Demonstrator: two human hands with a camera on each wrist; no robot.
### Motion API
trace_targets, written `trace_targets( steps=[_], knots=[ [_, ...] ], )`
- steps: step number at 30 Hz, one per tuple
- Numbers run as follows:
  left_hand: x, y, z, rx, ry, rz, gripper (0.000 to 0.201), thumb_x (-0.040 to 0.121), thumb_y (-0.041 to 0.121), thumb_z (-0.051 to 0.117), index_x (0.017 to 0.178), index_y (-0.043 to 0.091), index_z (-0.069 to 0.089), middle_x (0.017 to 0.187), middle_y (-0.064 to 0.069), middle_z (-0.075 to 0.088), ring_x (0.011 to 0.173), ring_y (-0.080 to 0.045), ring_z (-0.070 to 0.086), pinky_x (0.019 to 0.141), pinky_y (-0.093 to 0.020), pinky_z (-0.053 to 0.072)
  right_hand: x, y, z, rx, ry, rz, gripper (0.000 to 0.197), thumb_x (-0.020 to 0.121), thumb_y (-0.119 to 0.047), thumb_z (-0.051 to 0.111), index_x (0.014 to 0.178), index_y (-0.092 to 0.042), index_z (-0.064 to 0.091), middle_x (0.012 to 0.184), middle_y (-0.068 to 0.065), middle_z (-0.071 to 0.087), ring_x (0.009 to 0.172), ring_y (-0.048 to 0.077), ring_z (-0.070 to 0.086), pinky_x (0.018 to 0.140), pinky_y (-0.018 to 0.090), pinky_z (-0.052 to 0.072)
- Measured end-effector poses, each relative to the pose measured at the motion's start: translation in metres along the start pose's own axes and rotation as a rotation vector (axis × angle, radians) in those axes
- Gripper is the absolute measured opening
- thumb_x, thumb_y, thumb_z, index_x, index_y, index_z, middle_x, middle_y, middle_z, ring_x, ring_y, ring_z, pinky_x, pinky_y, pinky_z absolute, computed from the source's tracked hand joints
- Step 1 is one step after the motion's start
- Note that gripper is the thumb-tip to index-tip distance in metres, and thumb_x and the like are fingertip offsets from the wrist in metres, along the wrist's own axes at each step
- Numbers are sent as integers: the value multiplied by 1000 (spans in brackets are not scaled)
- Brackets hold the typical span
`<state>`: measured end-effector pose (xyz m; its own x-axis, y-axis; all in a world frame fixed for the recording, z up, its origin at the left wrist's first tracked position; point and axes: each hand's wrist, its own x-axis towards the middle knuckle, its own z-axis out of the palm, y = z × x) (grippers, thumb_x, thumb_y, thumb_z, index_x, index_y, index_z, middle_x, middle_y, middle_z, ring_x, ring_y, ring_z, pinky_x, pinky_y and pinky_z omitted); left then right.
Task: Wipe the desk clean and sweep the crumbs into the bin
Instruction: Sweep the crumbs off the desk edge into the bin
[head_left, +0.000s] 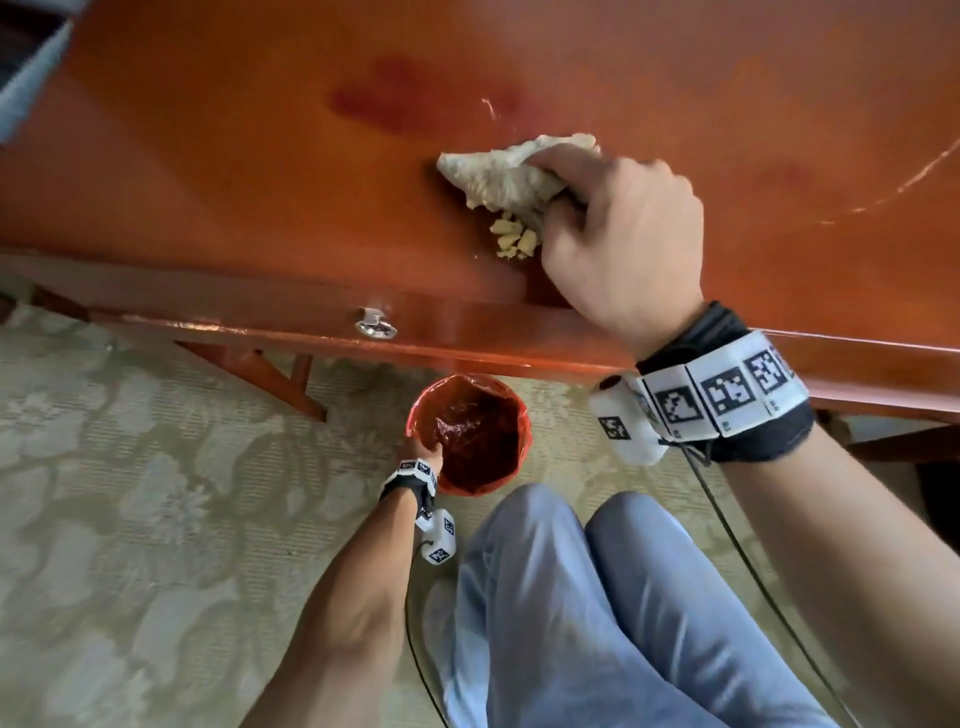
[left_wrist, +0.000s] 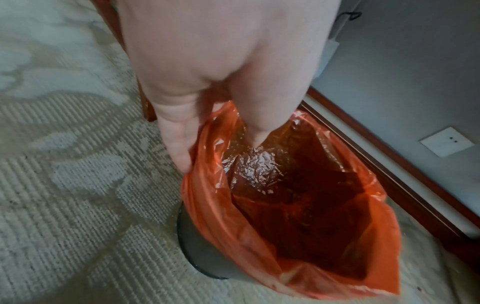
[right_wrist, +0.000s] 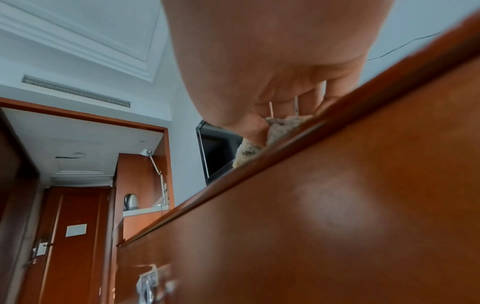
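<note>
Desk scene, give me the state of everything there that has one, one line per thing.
Desk: glossy, dark smears showing behind the cloth.
Cloth: bunched, on the desk, gripped by the right hand.
Crumbs: piled on the desk near its front edge, not yet binned.
Bin: upright on the carpet below the edge, open, lined with an orange bag.
Left hand: grips the bin rim.

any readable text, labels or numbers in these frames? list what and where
None readable.
Wristband markers on the right wrist: coded squares, tiny print below too small to read.
Left wristband markers: same, no words.
Door notice: blurred white rectangle.
Bin liner, cloth: no print.
</note>
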<state>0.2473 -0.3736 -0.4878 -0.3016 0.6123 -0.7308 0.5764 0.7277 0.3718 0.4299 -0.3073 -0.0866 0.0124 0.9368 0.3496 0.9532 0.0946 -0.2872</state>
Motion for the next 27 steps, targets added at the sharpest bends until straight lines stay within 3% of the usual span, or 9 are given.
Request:
trace_targets(
  steps=[4, 6, 9, 11, 14, 17, 20, 23, 27],
  knots=[
    [13, -5, 5, -60, -19, -62, 67, 106, 13, 48, 160, 1, 9, 162, -21, 29, 146, -35, 36, 113, -34, 25, -1, 2, 3, -10, 40, -13, 47, 75, -27, 42, 116, -32, 64, 85, 4, 71, 77, 41, 62, 63, 34, 47],
    [27, -16, 10, -55, -32, -95, 63, 105, 23, 49, 160, 8, 21, 158, -21, 38, 141, -37, 43, 112, -37, 33, -2, 3, 4, 0, 53, -15, 46, 75, -26, 43, 116, -31, 65, 88, 4, 71, 79, 41, 62, 66, 36, 51],
    [74, -45, 26, -33, -52, -63, 57, 86, 39, 57, 140, 19, 52, 131, -15, 65, 115, -36, 64, 102, -47, 50, -4, 4, 7, 5, 72, -32, 45, 76, -26, 43, 115, -31, 66, 93, 1, 72, 81, 40, 62, 69, 39, 53],
    [91, -56, 38, -76, -42, -25, 49, 84, 30, 63, 131, 15, 56, 121, -14, 68, 107, -35, 66, 99, -47, 52, -4, 6, 8, 25, 66, -25, 45, 75, -26, 43, 114, -31, 65, 94, 1, 72, 82, 39, 62, 70, 38, 53],
    [24, -20, 10, -106, 15, 0, 37, 90, 13, 61, 125, 6, 56, 117, -15, 66, 107, -34, 64, 96, -40, 50, -2, 9, 6, 38, 42, -8, 45, 74, -26, 45, 114, -31, 66, 87, 4, 71, 80, 39, 62, 65, 35, 49],
    [-18, -5, -13, -83, 37, 38, 24, 91, 8, 61, 115, 3, 61, 108, -17, 68, 99, -32, 65, 81, -31, 45, 1, 8, 3, 50, -19, -19, 44, 75, -25, 46, 113, -33, 67, 83, 6, 71, 77, 40, 62, 62, 33, 42],
    [-64, -2, -46, -17, 74, 67, 15, 91, 13, 66, 103, 3, 69, 102, -18, 73, 95, -35, 69, 73, -30, 45, 8, 10, -4, 74, -122, -16, 40, 78, -23, 51, 112, -34, 69, 83, 4, 72, 75, 39, 64, 61, 31, 40],
    [-108, -6, -76, 46, 110, 48, 18, 90, 22, 67, 100, 6, 71, 101, -14, 75, 93, -33, 70, 75, -34, 53, 18, 10, -16, 93, -253, -4, 33, 80, -19, 54, 105, -32, 70, 80, 4, 71, 74, 37, 63, 60, 28, 34],
    [-158, -2, -104, 76, 87, 8, 16, 86, 13, 66, 98, 6, 74, 99, -12, 75, 93, -31, 71, 79, -34, 56, 29, 7, -30, 113, -374, -30, 23, 85, -24, 57, 102, -29, 72, 81, 2, 71, 76, 35, 65, 66, 32, 49]
  ],
)
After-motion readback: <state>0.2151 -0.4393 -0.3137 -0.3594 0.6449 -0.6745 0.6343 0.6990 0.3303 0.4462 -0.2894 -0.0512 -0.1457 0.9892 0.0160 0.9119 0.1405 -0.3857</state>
